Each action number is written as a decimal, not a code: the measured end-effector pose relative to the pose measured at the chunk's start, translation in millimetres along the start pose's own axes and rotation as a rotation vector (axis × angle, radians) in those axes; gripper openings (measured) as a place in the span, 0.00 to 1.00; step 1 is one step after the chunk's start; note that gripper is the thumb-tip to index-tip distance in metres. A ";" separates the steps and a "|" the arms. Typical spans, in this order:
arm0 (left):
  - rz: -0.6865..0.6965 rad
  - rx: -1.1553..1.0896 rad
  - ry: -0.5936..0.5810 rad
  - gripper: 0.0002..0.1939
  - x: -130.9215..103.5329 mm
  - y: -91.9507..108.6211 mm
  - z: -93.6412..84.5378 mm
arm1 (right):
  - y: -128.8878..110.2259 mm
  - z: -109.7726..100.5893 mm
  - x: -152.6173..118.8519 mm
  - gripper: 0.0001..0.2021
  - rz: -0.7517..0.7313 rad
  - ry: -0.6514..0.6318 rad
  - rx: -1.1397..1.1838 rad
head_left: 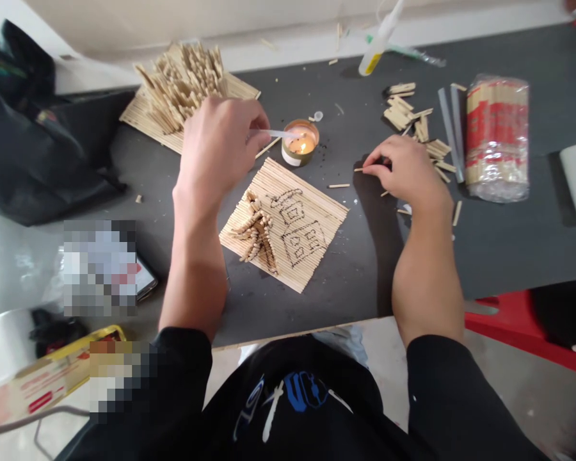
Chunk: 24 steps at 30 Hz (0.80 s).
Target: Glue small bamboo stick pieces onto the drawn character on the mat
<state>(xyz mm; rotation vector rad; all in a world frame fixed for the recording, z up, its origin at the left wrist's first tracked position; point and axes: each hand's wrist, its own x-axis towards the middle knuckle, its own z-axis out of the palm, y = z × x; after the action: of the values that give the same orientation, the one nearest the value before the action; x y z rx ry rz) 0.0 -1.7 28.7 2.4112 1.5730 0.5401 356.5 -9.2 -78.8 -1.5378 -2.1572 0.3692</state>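
My left hand [223, 137] pinches a translucent glue stick [279, 133], whose tip reaches over the lit candle [292, 157] in a low tin. In my right hand [398, 168] a small wooden stick [358, 169] is pinched between thumb and fingertips, above the dark table. Between my arms lies a square mat of thin sticks [312, 208] with characters drawn in dark lines. Short sticks [258, 237] stand glued upright along part of the drawing on its left side. A single matchstick [338, 186] rests just right of the mat.
Behind my left hand stands a dense stick model [182, 77] on another mat. Loose sticks [400, 112], two glue sticks [451, 131] and a wrapped stick bundle [496, 137] lie right. A glue bottle [377, 48] stands at the back. A black bag [38, 141] and phone [146, 282] lie left.
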 end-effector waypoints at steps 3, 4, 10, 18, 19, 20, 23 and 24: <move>-0.032 -0.042 0.004 0.15 2.3 0.0 3.7 | -13.3 9.3 3.3 0.08 0.031 0.057 0.061; -0.044 -0.061 0.003 0.16 3.1 -0.3 5.2 | -19.6 12.3 4.1 0.08 0.045 0.093 0.104; -0.129 -0.106 -0.022 0.18 5.8 -5.6 12.1 | -57.6 33.4 12.7 0.13 0.004 0.320 0.256; -0.038 -0.062 0.020 0.14 6.4 -8.4 9.6 | -53.6 52.9 24.1 0.17 -0.038 0.521 0.184; -0.051 -0.058 0.022 0.14 6.6 -7.3 8.2 | -52.7 53.5 24.2 0.16 -0.027 0.525 0.196; -0.062 -0.057 0.025 0.14 6.7 -6.2 6.8 | -52.2 54.0 24.1 0.14 -0.013 0.514 0.212; -0.056 -0.064 0.020 0.16 6.7 -3.7 3.8 | -52.0 55.0 23.1 0.13 0.036 0.435 0.250; -0.049 -0.068 0.014 0.16 6.6 -3.1 3.4 | -51.9 55.1 22.8 0.12 0.045 0.431 0.254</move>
<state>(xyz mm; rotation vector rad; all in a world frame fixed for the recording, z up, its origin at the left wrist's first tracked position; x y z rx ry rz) 1.2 5.7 25.6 2.3178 1.5880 0.5925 279.8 -2.8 -96.8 -1.3764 -1.6779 0.2818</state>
